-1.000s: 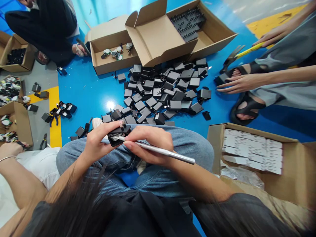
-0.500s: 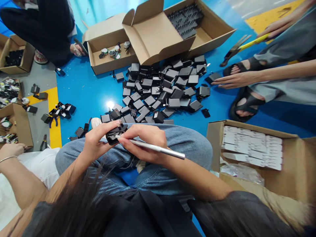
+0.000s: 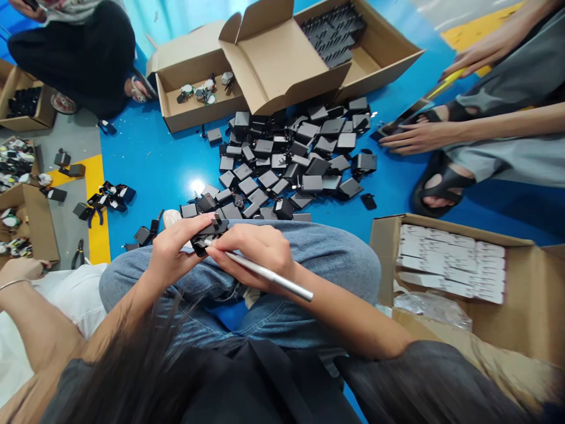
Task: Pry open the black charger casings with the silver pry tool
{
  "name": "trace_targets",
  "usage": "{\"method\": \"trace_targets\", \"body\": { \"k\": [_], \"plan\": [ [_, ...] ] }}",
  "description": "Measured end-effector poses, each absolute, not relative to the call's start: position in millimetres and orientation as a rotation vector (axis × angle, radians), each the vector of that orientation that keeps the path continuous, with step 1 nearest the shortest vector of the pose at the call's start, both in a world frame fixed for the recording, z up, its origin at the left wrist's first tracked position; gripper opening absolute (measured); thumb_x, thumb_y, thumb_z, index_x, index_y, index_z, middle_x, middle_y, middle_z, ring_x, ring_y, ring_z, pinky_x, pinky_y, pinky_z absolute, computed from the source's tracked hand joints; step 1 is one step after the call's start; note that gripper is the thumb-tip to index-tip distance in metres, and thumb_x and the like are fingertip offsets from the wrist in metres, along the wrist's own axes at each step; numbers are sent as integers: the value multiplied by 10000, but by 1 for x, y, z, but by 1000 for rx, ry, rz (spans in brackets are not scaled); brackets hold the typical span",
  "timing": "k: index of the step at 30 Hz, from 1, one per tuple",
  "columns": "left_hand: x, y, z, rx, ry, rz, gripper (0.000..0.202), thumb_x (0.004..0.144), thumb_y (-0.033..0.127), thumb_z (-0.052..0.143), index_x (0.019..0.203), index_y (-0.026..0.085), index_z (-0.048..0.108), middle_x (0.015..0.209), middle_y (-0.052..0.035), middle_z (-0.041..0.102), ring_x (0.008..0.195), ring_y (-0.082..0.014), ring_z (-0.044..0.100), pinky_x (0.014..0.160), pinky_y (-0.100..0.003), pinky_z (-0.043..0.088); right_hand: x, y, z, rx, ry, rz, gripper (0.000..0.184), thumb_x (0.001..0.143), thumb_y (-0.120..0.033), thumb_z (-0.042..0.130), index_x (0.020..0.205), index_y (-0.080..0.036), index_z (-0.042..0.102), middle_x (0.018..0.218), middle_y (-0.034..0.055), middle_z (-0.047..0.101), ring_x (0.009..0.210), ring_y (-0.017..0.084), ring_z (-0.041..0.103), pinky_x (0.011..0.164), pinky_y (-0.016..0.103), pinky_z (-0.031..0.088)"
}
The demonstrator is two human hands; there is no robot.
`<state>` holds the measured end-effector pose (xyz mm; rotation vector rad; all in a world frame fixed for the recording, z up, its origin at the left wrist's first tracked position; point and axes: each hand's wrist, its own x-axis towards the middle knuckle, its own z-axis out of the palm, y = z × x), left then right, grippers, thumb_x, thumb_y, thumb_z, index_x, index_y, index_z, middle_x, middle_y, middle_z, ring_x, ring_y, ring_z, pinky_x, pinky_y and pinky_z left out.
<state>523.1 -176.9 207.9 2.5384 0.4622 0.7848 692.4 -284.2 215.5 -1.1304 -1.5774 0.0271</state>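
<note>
Over my lap, my left hand (image 3: 176,244) is closed around a black power adapter housing (image 3: 210,227), which is split open with its inside showing. A plug part sticks up on its top. My right hand (image 3: 260,250) pinches a slim silver pen-shaped tool (image 3: 273,277), held like a pencil. The tool's front end reaches into the housing's opening, and its exact tip is hard to make out. Right-hand fingertips lie close against the housing. Beyond my knees spreads a heap of dark grey adapters (image 3: 282,159) on the blue floor.
Behind the heap stand a carton (image 3: 194,121) with small electronic parts and another carton (image 3: 384,65) with stacked dark pieces. At right is a box (image 3: 384,247) of white pieces. A co-worker's hand (image 3: 419,138) and yellow-handled hammer (image 3: 445,85) are beyond it. Pliers (image 3: 78,256) lie left.
My right hand and the silver tool have shifted slightly left, and the tool's rear end has swung lower. The co-worker's hammer at right has come down to the adapter under their hand.
</note>
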Motion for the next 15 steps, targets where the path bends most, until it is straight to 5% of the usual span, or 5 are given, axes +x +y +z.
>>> {"method": "trace_targets", "body": {
  "k": [15],
  "plan": [
    [523, -180, 205, 2656, 551, 771, 307, 943, 318, 620, 1227, 215, 672, 1166, -63, 772, 1026, -199, 752, 921, -281, 600, 688, -280, 211, -1214, -1590, -43, 129, 957, -150, 623, 833, -171, 593, 702, 11, 697, 627, 116, 650, 638, 220, 522]
  ]
}}
